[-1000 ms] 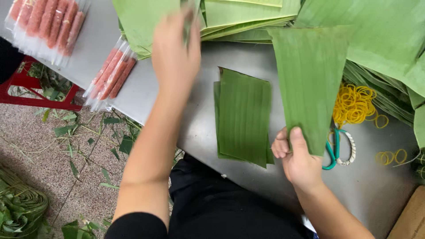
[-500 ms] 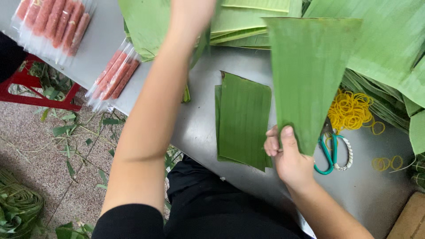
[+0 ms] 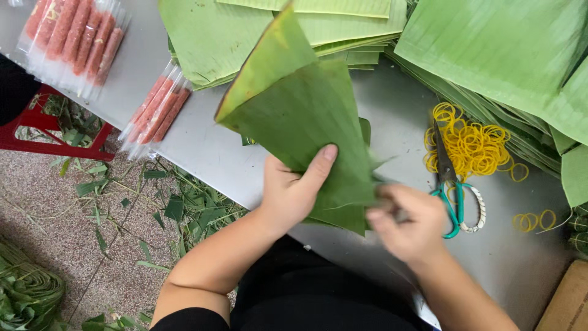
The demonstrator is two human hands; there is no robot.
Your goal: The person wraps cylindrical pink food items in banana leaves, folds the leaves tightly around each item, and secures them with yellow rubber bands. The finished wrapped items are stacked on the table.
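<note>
Your left hand (image 3: 294, 190) grips the broad green banana-leaf piece (image 3: 300, 122) w/ thumb on top, lifted over the grey metal desk (image 3: 392, 116); right hand (image 3: 407, 224), blurred, pinches its near-right corner. Step looks like folding; next calls for steady creasing.

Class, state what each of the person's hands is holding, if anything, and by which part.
Both the left hand and right hand grip the banana leaves by their lower, near end.
</note>
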